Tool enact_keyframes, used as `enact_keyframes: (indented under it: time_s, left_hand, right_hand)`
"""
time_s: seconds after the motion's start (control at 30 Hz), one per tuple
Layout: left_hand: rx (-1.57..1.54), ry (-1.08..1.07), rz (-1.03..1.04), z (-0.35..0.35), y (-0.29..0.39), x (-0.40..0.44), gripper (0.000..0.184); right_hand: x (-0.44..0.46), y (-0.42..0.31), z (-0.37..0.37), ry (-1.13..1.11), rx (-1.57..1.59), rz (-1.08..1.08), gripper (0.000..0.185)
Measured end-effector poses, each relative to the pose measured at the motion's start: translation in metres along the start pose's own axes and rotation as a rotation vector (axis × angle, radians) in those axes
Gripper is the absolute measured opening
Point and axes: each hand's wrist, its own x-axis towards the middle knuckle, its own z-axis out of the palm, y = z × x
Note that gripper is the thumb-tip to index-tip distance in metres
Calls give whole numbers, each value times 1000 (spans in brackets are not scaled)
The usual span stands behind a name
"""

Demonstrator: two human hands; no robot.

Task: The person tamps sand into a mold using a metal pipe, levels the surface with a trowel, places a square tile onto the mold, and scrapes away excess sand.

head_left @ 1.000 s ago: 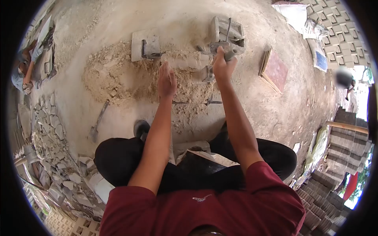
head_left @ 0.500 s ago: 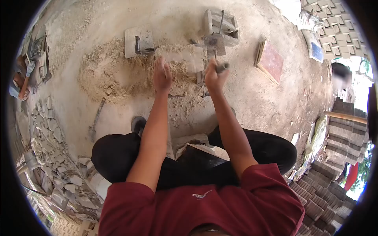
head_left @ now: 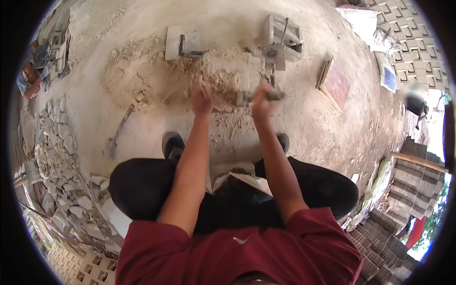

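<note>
My left hand (head_left: 203, 98) has its fingers stretched out, its edge against the left side of a heap of sandy mix (head_left: 222, 78) that lies over a flat, dusty mould or block. My right hand (head_left: 262, 103), blurred by motion, is wrapped round the handle of a hammer-like tool (head_left: 275, 96). The tool's blocky head (head_left: 244, 99) points left, close to the heap's near right edge. Beyond the heap stands a metal frame (head_left: 283, 38) with an upright rod. A pale plate (head_left: 176, 42) with a dark bent handle lies at the far left of the heap.
Loose sand (head_left: 135, 78) spreads to the left, with a trowel-like tool (head_left: 119, 130) nearer me. A reddish board (head_left: 335, 85) leans at the right. Broken stone pieces (head_left: 59, 152) lie far left; stacked tiles (head_left: 413, 185) stand right. Another person's arm (head_left: 32, 85) shows at far left.
My right hand has come down and nearer to me with the tool, whose head now shows beside the sandy heap. My left hand stays by the heap. The whole view has shifted slightly.
</note>
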Motion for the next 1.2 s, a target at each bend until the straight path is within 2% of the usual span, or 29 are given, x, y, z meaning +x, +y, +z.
enact_keyframes:
  time_s: [0.07, 0.17, 0.2, 0.27, 0.3, 0.33, 0.4, 0.43, 0.53, 0.57, 0.6, 0.67, 0.7, 0.73, 0.77, 0.8, 0.83, 0.87, 0.9, 0.93, 0.97, 1.0, 1.07, 1.1, 1.2]
  left_hand:
    - [-37, -23, -53, -4, 6, -6, 61]
    - [-87, 40, 29, 4, -9, -1, 63]
    - [-97, 42, 66, 5, -14, 0, 62]
    - [-99, 40, 85, 0, -14, -8, 62]
    - [-177, 24, 9, -5, -8, -12, 60]
    - [-257, 19, -54, -6, -5, -7, 58]
    - [-311, 37, -123, -7, -8, -4, 55]
    - [-370, 63, -192, -7, -11, 2, 52]
    - [-318, 52, -216, -10, -15, -2, 51]
    - [-388, 105, -170, -3, -26, -1, 51]
    - [-391, 117, -168, -1, -29, 0, 51]
    - [-573, 70, -146, 1, -37, 0, 54]
    - [-574, 85, -144, 2, -38, 6, 54]
    - [-723, 111, -211, 3, -37, 6, 56]
    - [-869, 130, -287, 0, -36, -1, 58]
    - [-867, 131, -306, 0, -44, -8, 58]
    - [-979, 91, -389, 4, -52, -5, 59]
    - [-1094, 54, -456, 10, -59, 3, 59]
    - [-1292, 142, -497, 10, -54, 5, 60]
    - [-1291, 136, -506, 7, -47, -1, 60]
    - [-1211, 141, -476, 3, -42, 2, 59]
    - [-1126, 150, -446, -1, -41, 4, 59]
    - [-1182, 146, -486, -2, -48, -2, 59]
    - [-1254, 137, -489, -3, -44, 3, 58]
    - [-1181, 171, -541, -1, -34, 8, 58]
  right_hand:
    - [-3, -5, 10, -35, 47, 338, 44]
    - [14, -59, 15, 72, 359, 316, 38]
    - [11, -41, 22, 57, 369, 316, 38]
    - [-16, 2, 32, 12, 190, -29, 36]
    - [-13, -39, 40, -143, 68, 205, 40]
    - [-8, -39, 42, -149, 74, 200, 40]
    - [-1, -32, 51, 25, 135, 274, 38]
    - [0, -23, 58, 6, 148, 270, 38]
    - [-20, -17, 65, -138, 22, 75, 40]
    - [-19, -16, 65, -254, -107, 145, 40]
    - [-7, -35, 72, -262, -104, 137, 40]
    - [8, -70, 83, -12, 177, 436, 41]
    - [7, -68, 81, -20, 108, 181, 41]
    - [2, -57, 88, -31, 114, 186, 41]
    - [-8, -45, 92, -75, 33, -22, 41]
    - [-23, -36, 92, -123, -53, -229, 41]
    - [-33, -38, 96, -263, -160, -166, 39]
    - [-28, -34, 97, -268, -159, -180, 39]
    - [-19, -36, 102, -225, -21, 117, 38]
    - [-14, -48, 104, -175, 108, 429, 38]
    - [-8, -61, 100, -96, 173, 355, 37]
    - [-11, -51, 108, -108, 180, 356, 37]
    - [-31, -36, 105, -249, -151, -184, 36]
    - [-30, -43, 105, -249, -151, -186, 36]
    - [-13, -56, 112, -200, 90, 374, 35]
